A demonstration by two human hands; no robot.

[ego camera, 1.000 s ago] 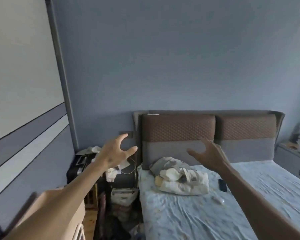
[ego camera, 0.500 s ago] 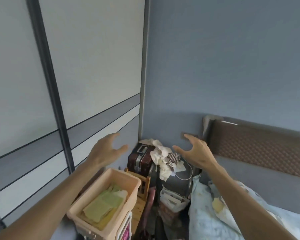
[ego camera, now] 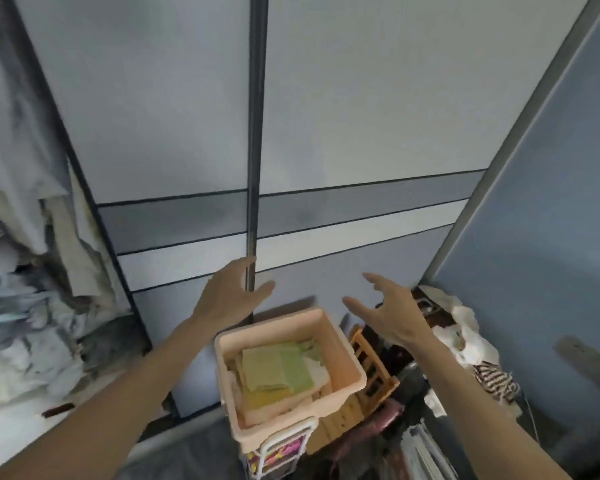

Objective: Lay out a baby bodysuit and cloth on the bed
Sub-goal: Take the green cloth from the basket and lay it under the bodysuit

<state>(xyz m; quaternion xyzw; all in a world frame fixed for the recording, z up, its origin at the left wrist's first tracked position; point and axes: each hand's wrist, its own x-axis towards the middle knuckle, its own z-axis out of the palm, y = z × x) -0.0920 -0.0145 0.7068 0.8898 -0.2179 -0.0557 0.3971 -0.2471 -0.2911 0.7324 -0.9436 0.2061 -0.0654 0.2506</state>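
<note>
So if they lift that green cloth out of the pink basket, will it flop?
Probably. The green cloth lies folded flat and thin, so it should droop and unfold. It looks light. The pink basket sits high on a rack and might tip if tugged.

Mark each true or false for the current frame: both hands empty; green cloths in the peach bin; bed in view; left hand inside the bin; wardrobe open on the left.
1. Both hands are empty. True: left hand and right hand are open with fingers spread.
2. Folded green cloths lie in the peach bin. True.
3. The bed is in view. False: only wardrobe doors and clutter show.
4. The left hand is inside the bin. False: it is above and behind the rim.
5. Clothes show in an open section at left. True.
</note>
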